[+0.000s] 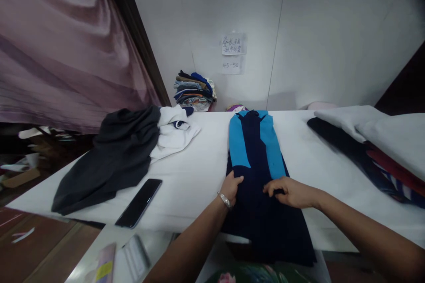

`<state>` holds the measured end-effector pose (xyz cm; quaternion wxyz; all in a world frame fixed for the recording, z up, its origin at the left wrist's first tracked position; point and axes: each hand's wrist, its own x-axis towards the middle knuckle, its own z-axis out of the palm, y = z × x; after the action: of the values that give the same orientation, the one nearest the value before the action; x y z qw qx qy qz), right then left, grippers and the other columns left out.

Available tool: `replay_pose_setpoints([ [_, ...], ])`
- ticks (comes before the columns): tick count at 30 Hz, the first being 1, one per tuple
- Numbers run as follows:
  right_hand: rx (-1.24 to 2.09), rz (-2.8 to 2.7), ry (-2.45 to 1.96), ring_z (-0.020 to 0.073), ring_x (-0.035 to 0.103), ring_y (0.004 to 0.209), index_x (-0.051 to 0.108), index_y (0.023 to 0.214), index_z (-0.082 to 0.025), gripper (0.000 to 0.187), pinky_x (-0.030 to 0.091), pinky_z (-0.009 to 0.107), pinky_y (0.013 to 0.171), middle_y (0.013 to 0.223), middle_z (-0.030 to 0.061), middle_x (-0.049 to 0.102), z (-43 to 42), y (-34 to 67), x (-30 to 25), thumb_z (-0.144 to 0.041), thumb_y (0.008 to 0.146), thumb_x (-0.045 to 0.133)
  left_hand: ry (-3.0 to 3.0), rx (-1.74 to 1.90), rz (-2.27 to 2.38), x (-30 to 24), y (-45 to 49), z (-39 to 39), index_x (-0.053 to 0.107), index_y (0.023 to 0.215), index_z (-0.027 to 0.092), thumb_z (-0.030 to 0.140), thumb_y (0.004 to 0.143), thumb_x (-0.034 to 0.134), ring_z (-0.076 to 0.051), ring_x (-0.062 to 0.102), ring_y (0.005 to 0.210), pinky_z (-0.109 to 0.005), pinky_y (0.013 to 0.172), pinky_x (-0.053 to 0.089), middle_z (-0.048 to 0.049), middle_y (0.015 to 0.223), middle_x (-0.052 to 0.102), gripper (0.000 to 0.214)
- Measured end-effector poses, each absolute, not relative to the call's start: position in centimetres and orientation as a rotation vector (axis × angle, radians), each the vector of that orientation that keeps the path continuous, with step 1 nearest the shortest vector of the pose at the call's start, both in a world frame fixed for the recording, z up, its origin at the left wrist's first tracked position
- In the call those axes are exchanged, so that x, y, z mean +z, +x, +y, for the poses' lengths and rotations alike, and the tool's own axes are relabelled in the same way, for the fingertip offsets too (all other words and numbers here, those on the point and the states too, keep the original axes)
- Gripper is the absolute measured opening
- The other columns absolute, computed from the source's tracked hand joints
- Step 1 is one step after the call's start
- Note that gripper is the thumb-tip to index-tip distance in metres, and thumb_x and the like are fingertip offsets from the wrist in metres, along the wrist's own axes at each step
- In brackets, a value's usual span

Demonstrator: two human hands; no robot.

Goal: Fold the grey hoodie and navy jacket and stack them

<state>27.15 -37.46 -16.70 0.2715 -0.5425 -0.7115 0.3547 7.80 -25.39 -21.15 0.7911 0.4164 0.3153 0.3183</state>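
Note:
A navy and bright-blue garment (254, 150), a top or jacket, lies lengthwise on the white-covered table (202, 177) with its sides turned inward. Its lower part hangs over the table's front edge. On its left side, my left hand (231, 187), with a silver bracelet at the wrist, is closed on the cloth below the blue panel. Across from it, my right hand (292, 191) pinches dark fabric at the right side, fingers curled. Both hands touch the garment at about the same height.
At left lie a dark grey garment (116, 154), a white garment (172, 132) and a black phone (139, 203). White cloth (392, 132) covers dark and red clothes at right. Folded clothes (194, 90) are stacked by the wall, below paper signs (233, 51).

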Motion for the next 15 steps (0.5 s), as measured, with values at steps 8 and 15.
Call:
replay_pose_setpoints([
  [8, 0.565, -1.680, -1.619, 0.0210, 0.066, 0.092, 0.070, 0.094, -0.021, 0.024, 0.051, 0.036, 0.084, 0.096, 0.0039, 0.072, -28.4, 30.5, -15.0, -0.027, 0.082, 0.051, 0.932, 0.716, 0.755, -25.0, 7.4, -26.1, 0.064, 0.106, 0.015, 0.023, 0.064, 0.073, -0.025, 0.067, 0.092, -0.041, 0.089, 0.050, -0.0082, 0.094, 0.073, 0.044],
  [15, 0.201, -1.467, -2.101, 0.0219, 0.064, 0.097, 0.072, 0.096, -0.019, 0.027, 0.048, 0.030, 0.085, 0.101, 0.0057, 0.072, -15.8, 32.7, -15.8, -0.027, 0.087, 0.048, 1.115, 0.752, 0.733, -25.5, 7.0, -26.3, 0.059, 0.116, 0.017, 0.023, 0.070, 0.066, -0.025, 0.062, 0.108, -0.040, 0.095, 0.048, -0.0087, 0.115, 0.068, 0.047],
])
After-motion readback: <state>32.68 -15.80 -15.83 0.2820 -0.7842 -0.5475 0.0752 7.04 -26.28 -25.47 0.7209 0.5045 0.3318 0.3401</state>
